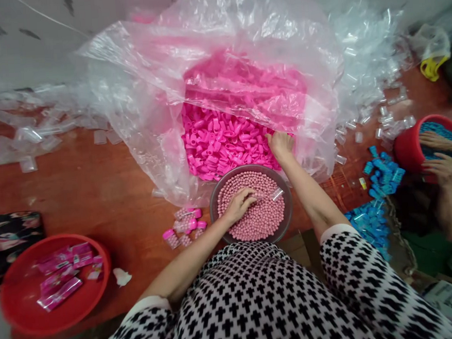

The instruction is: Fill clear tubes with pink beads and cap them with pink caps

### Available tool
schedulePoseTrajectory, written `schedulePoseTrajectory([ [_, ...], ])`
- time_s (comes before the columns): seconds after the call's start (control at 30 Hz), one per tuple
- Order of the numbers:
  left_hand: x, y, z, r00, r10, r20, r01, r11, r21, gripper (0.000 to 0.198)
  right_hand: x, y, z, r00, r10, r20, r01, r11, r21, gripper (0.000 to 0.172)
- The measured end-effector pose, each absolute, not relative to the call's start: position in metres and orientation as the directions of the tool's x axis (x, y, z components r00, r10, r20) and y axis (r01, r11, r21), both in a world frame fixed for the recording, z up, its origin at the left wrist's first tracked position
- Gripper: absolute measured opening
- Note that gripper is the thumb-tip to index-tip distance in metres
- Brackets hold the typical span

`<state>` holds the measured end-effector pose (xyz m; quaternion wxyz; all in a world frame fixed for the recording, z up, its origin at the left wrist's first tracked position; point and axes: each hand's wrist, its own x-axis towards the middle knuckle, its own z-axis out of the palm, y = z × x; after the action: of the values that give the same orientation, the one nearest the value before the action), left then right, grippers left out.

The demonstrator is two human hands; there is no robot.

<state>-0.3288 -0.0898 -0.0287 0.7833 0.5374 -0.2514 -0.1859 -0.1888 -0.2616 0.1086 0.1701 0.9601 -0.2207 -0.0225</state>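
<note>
My left hand (241,204) is over a dark round bowl (214,201) full of pink beads (253,227). Its fingers are closed around the near end of a small clear plastic bottle (277,194), which lies against the beads. Further right and higher, my right hand (281,146) reaches into a heap of bright pink plastic caps (224,144) inside a large clear plastic bag (139,93). Its fingertips are partly hidden among the caps, so I cannot see whether one is held. Several bead-filled bottles with pink caps (185,224) lie left of the bowl.
A red basin (11,303) with pink packets (59,276) stands at the left. Clear empty bottles (369,61) are heaped at the back right. Blue pieces (381,174) lie on the right, where another person's hands (442,167) work at a red tub (404,149) of blue beads.
</note>
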Motion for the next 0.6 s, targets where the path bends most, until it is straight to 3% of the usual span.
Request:
schedulePoseTrajectory([
  [0.17,-0.328,-0.082,-0.020,0.863,-0.505,0.017,0.265,0.481,0.835,0.037,-0.179,-0.263,0.103,0.824,-0.540,0.172,-0.567,-0.782,0.258,0.039],
  [0.27,-0.326,-0.076,-0.016,0.841,-0.536,-0.067,0.437,0.603,0.668,0.048,-0.186,-0.268,0.105,0.843,-0.511,0.169,-0.534,-0.833,0.141,0.035],
  [0.37,-0.324,-0.070,-0.014,0.821,-0.563,-0.097,0.515,0.655,0.552,0.051,-0.203,-0.266,0.113,0.921,-0.337,0.198,-0.330,-0.942,-0.065,0.032],
  [0.5,-0.324,-0.062,-0.013,0.885,-0.457,-0.088,0.392,0.632,0.668,0.047,-0.249,-0.242,0.133,0.992,-0.054,0.114,-0.009,-0.931,-0.364,0.031],
  [0.6,-0.326,-0.060,-0.013,0.915,-0.400,-0.058,0.303,0.583,0.754,0.041,-0.290,-0.215,0.146,0.985,0.170,-0.024,0.146,-0.905,-0.400,0.028],
])
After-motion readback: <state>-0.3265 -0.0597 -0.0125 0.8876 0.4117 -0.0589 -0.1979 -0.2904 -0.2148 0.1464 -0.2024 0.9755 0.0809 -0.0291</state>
